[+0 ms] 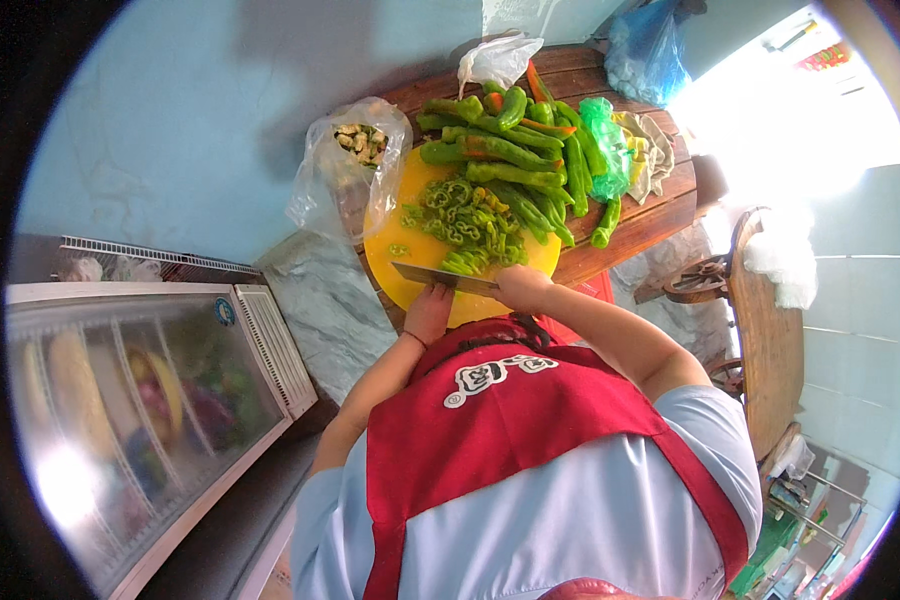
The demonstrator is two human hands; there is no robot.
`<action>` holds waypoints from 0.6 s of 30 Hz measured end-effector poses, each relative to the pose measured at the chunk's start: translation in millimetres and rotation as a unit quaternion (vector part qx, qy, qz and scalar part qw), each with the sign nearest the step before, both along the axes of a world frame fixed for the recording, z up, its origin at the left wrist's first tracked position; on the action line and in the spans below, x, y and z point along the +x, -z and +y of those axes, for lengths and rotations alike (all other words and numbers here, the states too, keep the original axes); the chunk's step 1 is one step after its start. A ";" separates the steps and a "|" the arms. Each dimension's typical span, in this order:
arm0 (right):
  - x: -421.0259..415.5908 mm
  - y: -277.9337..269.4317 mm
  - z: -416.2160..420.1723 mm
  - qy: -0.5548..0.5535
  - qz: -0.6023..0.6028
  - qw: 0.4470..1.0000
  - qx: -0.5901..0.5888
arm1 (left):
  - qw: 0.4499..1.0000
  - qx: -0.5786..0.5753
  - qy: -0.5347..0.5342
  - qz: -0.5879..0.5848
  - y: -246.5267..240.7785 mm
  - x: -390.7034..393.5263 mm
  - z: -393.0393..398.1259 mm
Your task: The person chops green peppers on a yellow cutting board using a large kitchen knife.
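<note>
My right hand grips a kitchen knife by its handle, the wide blade pointing left across a round yellow cutting board. Close against the near side of the blade, my left hand rests on the board with its fingers together. Whatever lies under those fingers is hidden. Just beyond the blade is a pile of sliced green peppers, cut into rings. Whole long green peppers, some partly red, are heaped at the board's far side and spill onto the wooden table.
An open clear plastic bag with pale chopped pieces stands left of the board. A green plastic bag and a crumpled cloth lie right. A white bag sits behind; a blue bag is at the far corner. A glass-door refrigerator stands left.
</note>
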State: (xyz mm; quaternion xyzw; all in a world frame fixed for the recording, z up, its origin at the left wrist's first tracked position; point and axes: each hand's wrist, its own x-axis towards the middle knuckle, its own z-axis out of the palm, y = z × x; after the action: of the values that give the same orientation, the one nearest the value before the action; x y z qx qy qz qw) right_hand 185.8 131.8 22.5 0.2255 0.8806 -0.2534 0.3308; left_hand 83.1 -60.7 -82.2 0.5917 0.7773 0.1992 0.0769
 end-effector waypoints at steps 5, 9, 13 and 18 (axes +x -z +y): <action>-0.8 36.6 -14.2 0.036 0.042 0.998 -0.017 | 0.997 -0.081 -0.012 -0.003 -9.8 0.8 3.4; -9.6 19.3 -4.1 -0.018 0.041 0.999 0.000 | 1.000 0.002 -0.012 0.013 -10.1 1.0 0.0; -0.4 9.8 2.8 -0.007 0.020 1.000 -0.006 | 1.000 0.002 -0.005 0.018 -6.8 -0.2 3.4; 8.1 48.9 -12.9 0.031 0.040 0.999 -0.006 | 1.000 -0.014 -0.014 0.013 -17.7 2.0 1.5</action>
State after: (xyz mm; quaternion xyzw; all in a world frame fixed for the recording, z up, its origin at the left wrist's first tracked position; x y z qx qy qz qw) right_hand 193.9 118.9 -26.4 0.2403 0.8841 -0.2776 0.2891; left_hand 85.2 -59.2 -64.5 0.5827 0.7889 0.1818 0.0719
